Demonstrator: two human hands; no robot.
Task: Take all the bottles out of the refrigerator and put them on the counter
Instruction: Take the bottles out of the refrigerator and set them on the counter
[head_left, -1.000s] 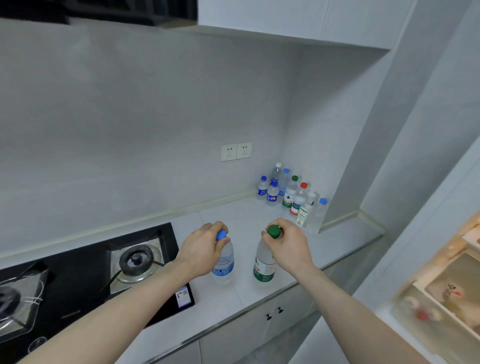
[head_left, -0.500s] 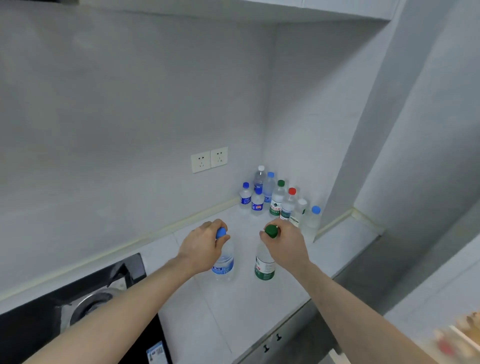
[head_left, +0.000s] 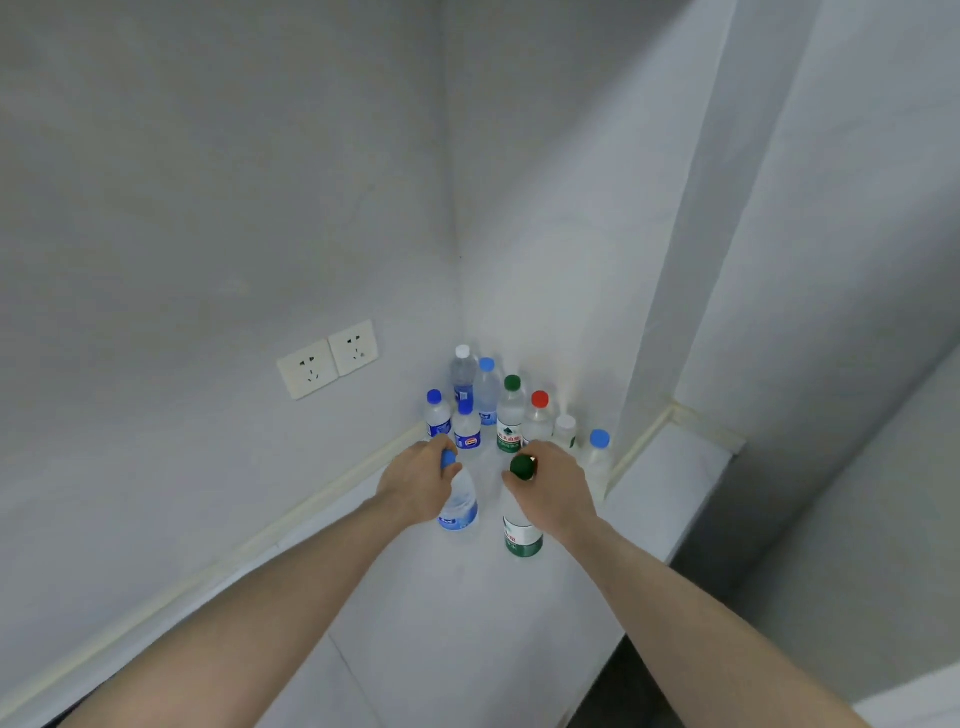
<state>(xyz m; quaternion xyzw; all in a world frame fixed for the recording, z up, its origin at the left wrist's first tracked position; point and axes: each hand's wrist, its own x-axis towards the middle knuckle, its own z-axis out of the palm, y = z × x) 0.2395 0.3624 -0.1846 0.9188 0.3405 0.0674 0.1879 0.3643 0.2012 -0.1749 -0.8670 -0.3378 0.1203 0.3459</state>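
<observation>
the step in hand was the set-down: two more bottles were being brought to the counter (head_left: 467, 649), just in front of the cluster of bottles (head_left: 498, 410) already standing in the corner. the left hand (head_left: 415, 488) had its fingers curled round the neck of a blue-capped water bottle (head_left: 460, 506), thumb and fingers closed just under the cap. the right hand (head_left: 553, 493) gripped a green-capped water bottle (head_left: 522, 535) the same way, from above, the cap showing between thumb and forefinger. both bottles hung roughly upright, side by side but apart; whether their bases were already touching the counter could not be told.

the corner group held about eight bottles, with blue, white, green and red caps, packed close under the double wall socket (head_left: 327, 358). the refrigerator was out of view.

the next move, as i judged it, called for lowering both bottles straight down, letting go only once each stood steady, and keeping them short of the nearest standing bottles so none got knocked over. whether more bottles waited in the refrigerator could not be seen.
</observation>
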